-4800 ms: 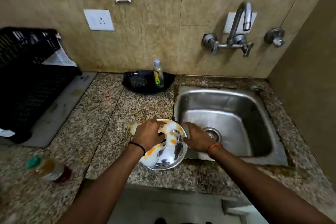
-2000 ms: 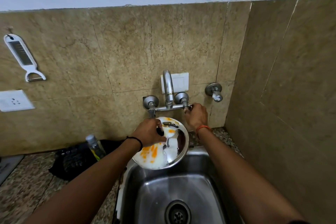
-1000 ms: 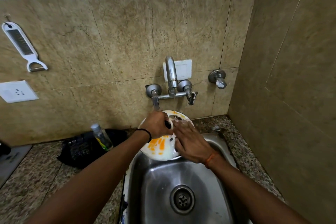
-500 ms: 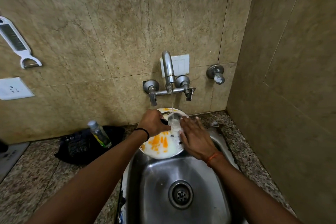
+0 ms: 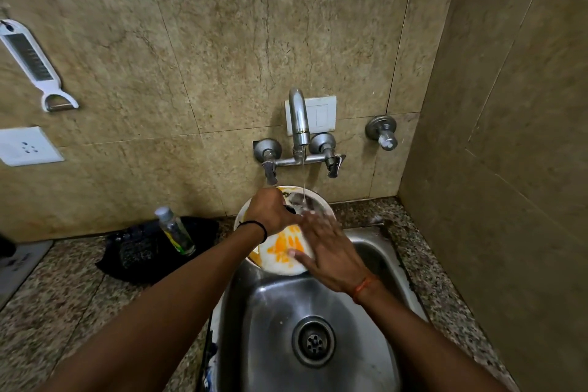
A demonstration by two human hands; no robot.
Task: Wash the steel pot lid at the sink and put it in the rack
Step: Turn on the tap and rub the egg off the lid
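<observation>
The round steel pot lid (image 5: 281, 253), smeared with white and orange residue, is tilted over the back of the steel sink (image 5: 366, 344). My left hand (image 5: 270, 210) grips its black knob from above. My right hand (image 5: 324, 248) lies flat on the lid's face with fingers spread, rubbing it. A thin stream of water falls from the tap (image 5: 299, 124) onto the upper part of the lid. The rack is out of view.
A small clear bottle (image 5: 175, 231) stands on a black tray (image 5: 143, 251) on the granite counter left of the sink. A peeler (image 5: 35, 65) and a socket (image 5: 25, 146) are on the tiled wall. A side wall closes in on the right.
The lid came from the counter to under the tap. My right hand left the tap handle, water began running, and the hand now slides down across the lid's face.
</observation>
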